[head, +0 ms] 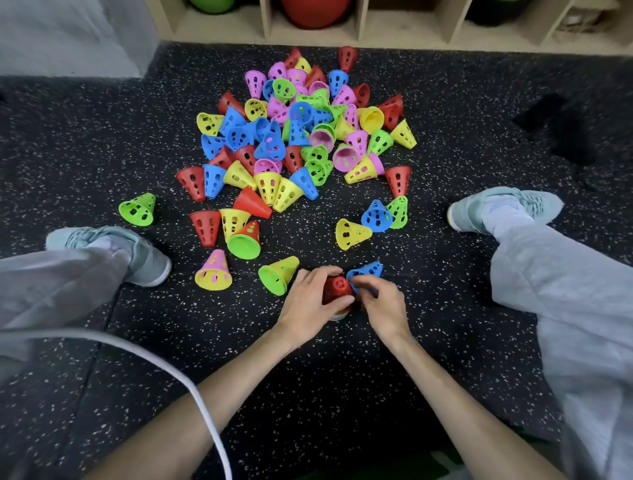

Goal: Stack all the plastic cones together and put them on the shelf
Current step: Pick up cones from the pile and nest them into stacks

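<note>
My forearms reach forward over the speckled black floor (102, 137), with a pale cable (191, 387) curving across my left arm. My left hand (308, 301) has its grip curled round a red cone (337, 289) that stands tip up on the floor just in front of me; there seem to be pale rims of other cones under it, but I cannot tell how many. My right hand (380, 301) pinches a blue cone (366, 272) by its lower part, tilted and touching the red one's right side. Just left of my left hand lies a green-and-yellow nested pair (279, 274), and further left a pink cone inside a yellow one (214, 272). My legs in light trousers spread to either side, each ending in a pale shoe: the left shoe (113, 250) and the right shoe (503, 209). Between the shoes and beyond them sits the big loose heap of cones (294, 137), red, blue, yellow, green and pink, lying every way, with a single green cone (138, 209) apart on the left. At the far edge stands the wooden shelf (363, 24), its compartments holding a red ball (315, 12) and a green ball (212, 4).
</note>
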Motion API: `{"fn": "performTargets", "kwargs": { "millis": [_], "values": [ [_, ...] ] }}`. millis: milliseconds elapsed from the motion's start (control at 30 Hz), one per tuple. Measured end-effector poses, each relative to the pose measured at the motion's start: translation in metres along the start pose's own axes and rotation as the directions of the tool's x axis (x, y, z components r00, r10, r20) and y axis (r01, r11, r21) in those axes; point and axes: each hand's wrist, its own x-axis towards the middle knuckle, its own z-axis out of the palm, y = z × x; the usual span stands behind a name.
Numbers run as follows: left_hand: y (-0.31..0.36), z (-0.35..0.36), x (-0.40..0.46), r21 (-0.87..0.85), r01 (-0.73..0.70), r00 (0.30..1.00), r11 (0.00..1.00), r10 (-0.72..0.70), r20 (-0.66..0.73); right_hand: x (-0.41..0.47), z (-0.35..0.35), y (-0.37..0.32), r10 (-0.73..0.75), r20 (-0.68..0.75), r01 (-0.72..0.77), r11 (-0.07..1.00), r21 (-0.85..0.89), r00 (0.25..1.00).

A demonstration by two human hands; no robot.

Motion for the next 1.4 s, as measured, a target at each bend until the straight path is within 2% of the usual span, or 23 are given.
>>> {"fn": "performTargets", "kwargs": {
  "millis": [233, 400, 567, 967, 1133, 1400],
  "values": [
    [-0.018, -0.033, 0.001, -0.039, -0.005, 0.992, 0.999, 0.0, -0.123, 0.012, 0.001, -0.02, -0.079, 0.001, 0.079, 0.997, -0.025, 0.997],
    [-0.047, -0.046, 0.011, -0.035, 0.091, 0.942, 0.995, -0.098, -0.321, 0.017, 0.006, -0.026, -0.092, 0.011, 0.093, 0.996, -0.016, 0.996],
    [-0.077, -0.05, 0.013, -0.045, 0.22, 0.948, 0.974, -0.225, -0.225, 0.024, 0.008, -0.032, -0.087, 0.017, 0.086, 0.996, 0.023, 0.996],
    [-0.095, -0.027, 0.01, -0.196, 0.35, 0.918, 0.916, -0.377, -0.124, 0.029, 0.008, -0.03, -0.041, 0.021, 0.04, 0.998, 0.039, 0.999],
    [-0.097, -0.022, 0.008, -0.313, 0.326, 0.909, 0.892, -0.386, -0.154, 0.025, 0.009, -0.028, -0.013, 0.031, 0.012, 0.999, 0.03, 0.999],
    [-0.058, -0.035, 0.022, -0.506, 0.17, 0.908, 0.845, -0.334, -0.253, 0.025, 0.003, -0.049, -0.072, 0.017, 0.071, 0.996, 0.053, 0.997]
  ]
}}
